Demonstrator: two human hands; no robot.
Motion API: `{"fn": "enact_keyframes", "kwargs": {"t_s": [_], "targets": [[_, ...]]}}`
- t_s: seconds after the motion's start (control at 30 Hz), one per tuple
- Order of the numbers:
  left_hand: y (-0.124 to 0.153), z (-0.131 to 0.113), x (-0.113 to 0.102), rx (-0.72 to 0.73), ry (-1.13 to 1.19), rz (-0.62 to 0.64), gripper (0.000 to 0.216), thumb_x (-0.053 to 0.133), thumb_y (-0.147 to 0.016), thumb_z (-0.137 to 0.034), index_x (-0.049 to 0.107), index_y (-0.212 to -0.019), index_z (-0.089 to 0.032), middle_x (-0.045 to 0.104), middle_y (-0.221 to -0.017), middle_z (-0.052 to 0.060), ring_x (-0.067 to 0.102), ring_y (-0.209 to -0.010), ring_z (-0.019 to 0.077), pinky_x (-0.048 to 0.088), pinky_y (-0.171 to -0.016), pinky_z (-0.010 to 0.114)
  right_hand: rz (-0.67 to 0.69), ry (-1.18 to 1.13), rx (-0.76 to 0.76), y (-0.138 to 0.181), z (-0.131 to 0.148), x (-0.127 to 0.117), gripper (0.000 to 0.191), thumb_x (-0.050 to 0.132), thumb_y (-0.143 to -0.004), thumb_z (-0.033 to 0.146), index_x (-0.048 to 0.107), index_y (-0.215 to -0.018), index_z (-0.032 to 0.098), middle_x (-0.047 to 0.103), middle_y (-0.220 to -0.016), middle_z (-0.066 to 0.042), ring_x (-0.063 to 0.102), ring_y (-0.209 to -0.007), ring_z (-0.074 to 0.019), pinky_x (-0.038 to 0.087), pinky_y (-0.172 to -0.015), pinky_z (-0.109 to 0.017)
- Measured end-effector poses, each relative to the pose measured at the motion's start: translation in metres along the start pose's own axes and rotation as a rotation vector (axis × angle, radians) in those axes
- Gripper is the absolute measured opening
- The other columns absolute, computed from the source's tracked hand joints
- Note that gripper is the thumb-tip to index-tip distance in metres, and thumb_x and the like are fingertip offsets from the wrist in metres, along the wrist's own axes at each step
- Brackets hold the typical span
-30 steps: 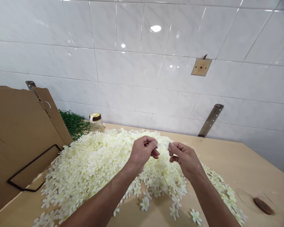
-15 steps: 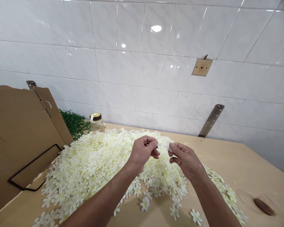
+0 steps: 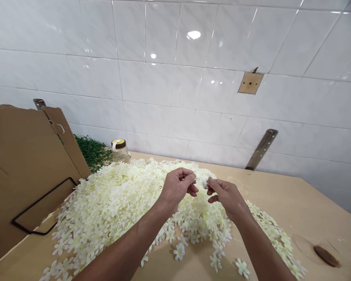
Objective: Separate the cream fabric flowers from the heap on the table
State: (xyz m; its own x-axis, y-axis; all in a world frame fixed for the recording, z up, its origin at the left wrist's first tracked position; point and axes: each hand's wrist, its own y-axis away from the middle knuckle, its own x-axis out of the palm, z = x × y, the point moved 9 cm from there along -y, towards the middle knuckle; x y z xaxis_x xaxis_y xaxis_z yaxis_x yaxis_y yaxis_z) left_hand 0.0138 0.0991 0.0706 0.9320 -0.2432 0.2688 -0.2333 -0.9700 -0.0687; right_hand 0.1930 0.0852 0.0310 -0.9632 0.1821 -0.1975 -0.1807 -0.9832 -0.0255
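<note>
A big heap of cream-white fabric flowers (image 3: 119, 199) covers the middle of the pale wooden table (image 3: 295, 203). Both my hands are raised just above the heap's far side. My left hand (image 3: 177, 187) is closed in a pinch, thumb against fingertips, on a small white flower piece. My right hand (image 3: 225, 195) is also pinched, holding a small white flower piece (image 3: 205, 183) at its fingertips. The two hands are almost touching, fingertips facing each other.
A tall brown cardboard sheet (image 3: 23, 171) stands at the left. Green artificial grass (image 3: 92, 152) and a jar with a yellow-brown lid (image 3: 119, 150) sit behind the heap. A clear lid with a brown spot (image 3: 324, 253) lies at right. A white tiled wall with metal brackets backs the table.
My right hand has drifted a little left and down toward my left hand, narrowing the gap between the fingertips. The left hand has barely moved.
</note>
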Motion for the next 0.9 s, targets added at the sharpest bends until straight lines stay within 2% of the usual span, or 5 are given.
{"fn": "enact_keyframes", "kwargs": {"t_s": [0.1,0.2,0.37,0.67,0.9], "targets": [[0.001,0.001,0.001,-0.003,0.007,0.001,0.007,0.066,-0.08,-0.017,0.063,-0.082,-0.012,0.061,-0.063,0.002,0.061,-0.053,0.0143,0.055,-0.052,0.029,-0.076,0.221,-0.006,-0.001,-0.001,-0.007,0.048,0.061,-0.083,0.063,0.072,-0.088,0.017,0.062,-0.075,-0.005,0.059,-0.055,-0.0165,0.051,-0.058,-0.035],[0.001,0.005,0.004,-0.005,-0.002,0.018,0.008,0.066,-0.08,-0.018,0.063,-0.082,-0.012,0.062,-0.063,0.003,0.062,-0.053,0.0139,0.055,-0.052,0.028,-0.032,0.158,-0.053,0.004,0.009,0.001,0.049,0.06,-0.083,0.064,0.07,-0.094,0.018,0.062,-0.08,-0.005,0.058,-0.059,-0.0172,0.05,-0.054,-0.032],[-0.001,0.012,0.006,0.05,-0.114,0.033,0.01,0.065,-0.082,-0.022,0.064,-0.084,-0.012,0.065,-0.064,0.004,0.063,-0.053,0.0142,0.057,-0.053,0.028,0.188,-0.188,-0.064,0.017,0.025,0.024,0.042,0.068,-0.08,0.06,0.067,-0.076,0.018,0.054,-0.074,-0.003,0.051,-0.069,-0.0168,0.046,-0.05,-0.026],[0.003,0.012,0.009,0.11,-0.267,0.035,0.012,0.061,-0.084,-0.026,0.064,-0.083,-0.014,0.064,-0.065,0.003,0.065,-0.056,0.0148,0.058,-0.053,0.027,0.162,-0.177,-0.041,0.014,0.021,0.02,0.039,0.076,-0.075,0.055,0.068,-0.071,0.016,0.052,-0.067,-0.002,0.048,-0.063,-0.0147,0.045,-0.05,-0.026],[0.004,0.017,0.017,0.035,-0.156,0.135,0.016,0.062,-0.086,-0.029,0.063,-0.082,-0.014,0.066,-0.07,0.005,0.066,-0.058,0.015,0.058,-0.057,0.03,0.199,-0.239,-0.061,0.016,0.024,0.022,0.043,0.073,-0.079,0.056,0.06,-0.064,0.018,0.05,-0.062,0.001,0.046,-0.055,-0.0119,0.044,-0.05,-0.026]]}}
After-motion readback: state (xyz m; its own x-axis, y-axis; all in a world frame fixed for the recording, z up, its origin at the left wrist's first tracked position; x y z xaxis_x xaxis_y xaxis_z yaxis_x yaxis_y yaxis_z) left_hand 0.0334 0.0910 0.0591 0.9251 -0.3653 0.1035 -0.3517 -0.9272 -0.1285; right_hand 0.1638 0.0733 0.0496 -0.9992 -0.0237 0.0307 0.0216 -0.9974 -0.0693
